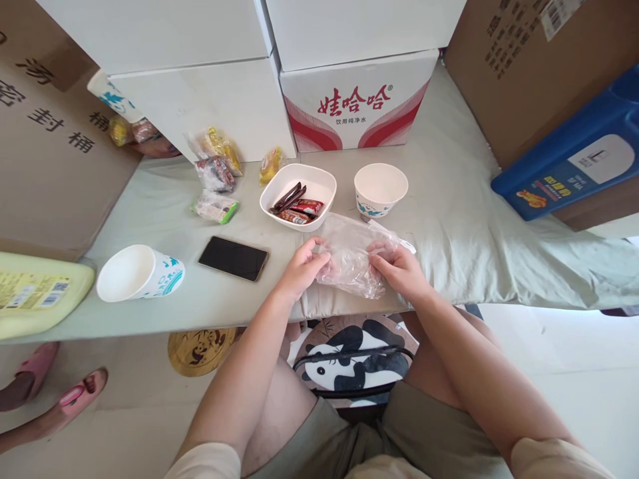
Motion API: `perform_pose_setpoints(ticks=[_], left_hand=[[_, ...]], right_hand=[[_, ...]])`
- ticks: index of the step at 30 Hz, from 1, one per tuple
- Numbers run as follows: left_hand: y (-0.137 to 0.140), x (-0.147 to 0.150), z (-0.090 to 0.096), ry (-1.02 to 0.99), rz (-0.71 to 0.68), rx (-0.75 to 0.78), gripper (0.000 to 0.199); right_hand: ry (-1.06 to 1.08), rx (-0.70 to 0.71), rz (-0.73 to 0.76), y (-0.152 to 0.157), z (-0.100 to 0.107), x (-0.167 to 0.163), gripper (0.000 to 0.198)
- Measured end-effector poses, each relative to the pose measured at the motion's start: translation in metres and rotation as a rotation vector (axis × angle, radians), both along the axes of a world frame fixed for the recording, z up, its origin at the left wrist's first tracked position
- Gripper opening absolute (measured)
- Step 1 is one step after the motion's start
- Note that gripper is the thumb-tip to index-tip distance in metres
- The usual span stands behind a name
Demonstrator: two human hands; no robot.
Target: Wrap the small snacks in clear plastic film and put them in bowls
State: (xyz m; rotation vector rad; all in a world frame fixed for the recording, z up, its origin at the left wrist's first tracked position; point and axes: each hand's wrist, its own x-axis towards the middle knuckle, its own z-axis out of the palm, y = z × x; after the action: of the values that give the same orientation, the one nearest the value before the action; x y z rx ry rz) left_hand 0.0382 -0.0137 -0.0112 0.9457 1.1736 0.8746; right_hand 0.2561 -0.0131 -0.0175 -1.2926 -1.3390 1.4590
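A clear plastic bag (349,263) is stretched between my two hands just above the front of the cloth-covered table. My left hand (304,266) pinches its left side, thumb against fingers. On the opposite side my right hand (397,266) grips the bag in the same way. Right behind the bag stands a white square bowl (267,196) with several small wrapped snacks (294,205) in it. A white paper cup (381,189) with a blue-green pattern stands upright behind my right hand. Something white and flat (407,246) lies partly hidden beside the right fingers.
A phone (233,258) lies left of my left hand, near a tipped paper cup (140,273). Wrapped snacks (215,174) lie farther back. White boxes (359,100) line the rear. A blue jug (569,153) stands right, a yellow jug (40,293) left. Another person's feet (74,399) show below.
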Motion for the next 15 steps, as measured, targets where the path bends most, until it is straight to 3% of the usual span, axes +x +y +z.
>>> perform_pose_setpoints(ticks=[5,9,12,15], left_hand=[[-0.0021,0.0019,0.0062,-0.121,-0.012,-0.078,0.046],[0.0001,0.0015,0.0092,-0.291,0.062,-0.125,0.025],[0.0018,-0.0005,0.0095,-0.336,0.036,-0.094,0.026],[0.0023,-0.0007,0.0069,-0.219,0.042,0.006,0.026]], right_hand=[[0.123,0.046,-0.132,-0.001,-0.0043,-0.0004,0.031],[0.294,0.018,-0.181,-0.0018,-0.002,0.0006,0.03],[0.326,-0.002,-0.108,-0.0009,0.0,0.0037,0.042],[0.266,0.04,-0.072,0.0007,-0.0028,0.007,0.065]])
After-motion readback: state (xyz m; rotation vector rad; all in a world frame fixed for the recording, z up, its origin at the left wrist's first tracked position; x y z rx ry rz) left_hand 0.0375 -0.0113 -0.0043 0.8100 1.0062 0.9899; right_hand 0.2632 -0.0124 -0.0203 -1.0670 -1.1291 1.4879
